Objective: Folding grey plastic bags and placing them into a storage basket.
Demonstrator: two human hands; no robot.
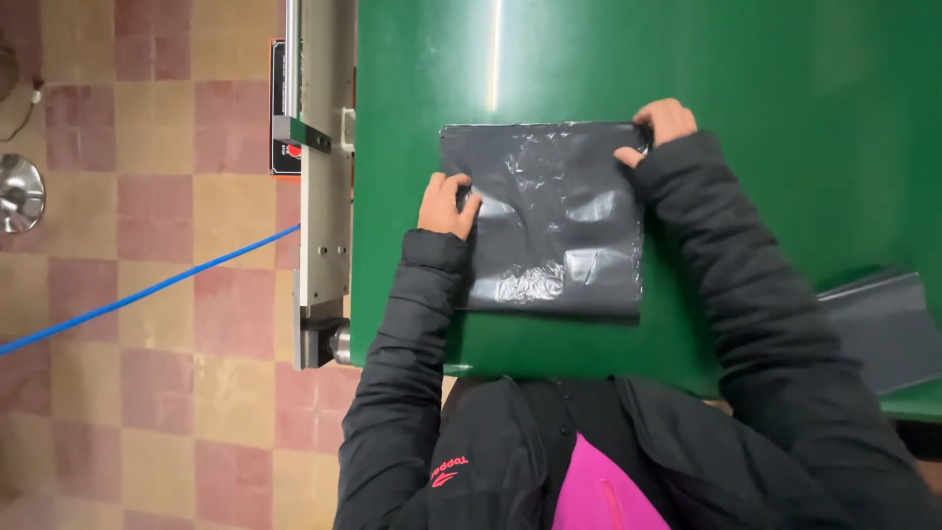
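A dark grey plastic bag [549,221] lies flat on the green table [589,59], with something flat inside it. My left hand [446,203] presses on the bag's left edge, fingers curled over it. My right hand [662,123] pinches the bag's far right corner. Both arms are in black jacket sleeves that reach in from the bottom of the view.
More grey plastic bags [883,329] lie at the table's right edge. A metal rail with a roller [324,196] runs along the table's left side. A blue hose [147,290] crosses the checkered tile floor, and a shiny metal dish [20,193] sits at far left.
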